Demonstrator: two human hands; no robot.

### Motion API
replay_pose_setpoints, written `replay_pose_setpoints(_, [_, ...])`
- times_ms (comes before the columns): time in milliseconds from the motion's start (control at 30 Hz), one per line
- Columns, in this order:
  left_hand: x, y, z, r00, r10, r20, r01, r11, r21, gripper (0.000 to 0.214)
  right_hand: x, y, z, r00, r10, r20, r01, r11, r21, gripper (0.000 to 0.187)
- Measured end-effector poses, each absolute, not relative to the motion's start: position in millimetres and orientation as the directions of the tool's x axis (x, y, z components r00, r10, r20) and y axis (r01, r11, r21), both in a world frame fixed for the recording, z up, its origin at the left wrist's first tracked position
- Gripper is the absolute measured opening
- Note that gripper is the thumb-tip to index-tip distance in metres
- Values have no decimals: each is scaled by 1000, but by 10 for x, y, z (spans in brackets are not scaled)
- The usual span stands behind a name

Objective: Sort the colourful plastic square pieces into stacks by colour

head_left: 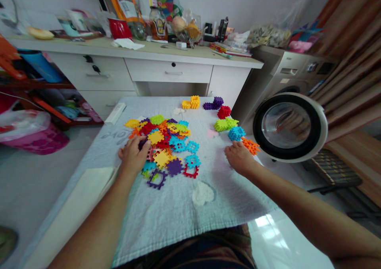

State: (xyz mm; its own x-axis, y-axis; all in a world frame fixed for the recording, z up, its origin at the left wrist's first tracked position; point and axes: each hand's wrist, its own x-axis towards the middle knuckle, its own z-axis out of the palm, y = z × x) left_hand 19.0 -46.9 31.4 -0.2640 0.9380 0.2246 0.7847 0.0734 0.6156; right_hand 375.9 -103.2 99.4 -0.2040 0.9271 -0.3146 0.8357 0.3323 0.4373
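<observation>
A loose heap of colourful plastic interlocking tiles lies on the cloth-covered table, some solid and some with window cut-outs. At the heap's left edge, my left hand has its fingers closed round a dark purple interlocking tile. My right hand rests at the table's right side, fingers bent against the near edge of a stack of blue interlocking tiles; its fingertips are partly hidden. Beside that stack are orange tiles and a light green stack.
Farther back stand red, purple and yellow tile groups. A white box sits at the table's left edge. Behind is a cluttered counter; at right, a washing machine's round door hangs open.
</observation>
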Motion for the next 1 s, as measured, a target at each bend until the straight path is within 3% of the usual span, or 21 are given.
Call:
replay_pose_setpoints(500, [171,-456,314,-244,948,206,788,70,612,36,3791,-1082,1002,-208,932,-297,841,326,432,32])
replay_pose_setpoints(767, [161,-464,280,-256,941,219,773,64,631,36,3456,-956,1130,-360,922,-144,860,388,332,30])
replay_pose_setpoints(1000, [150,-460,285,-253,940,231,773,53,632,34,3601,-877,1104,-358,886,-294,855,437,277,25])
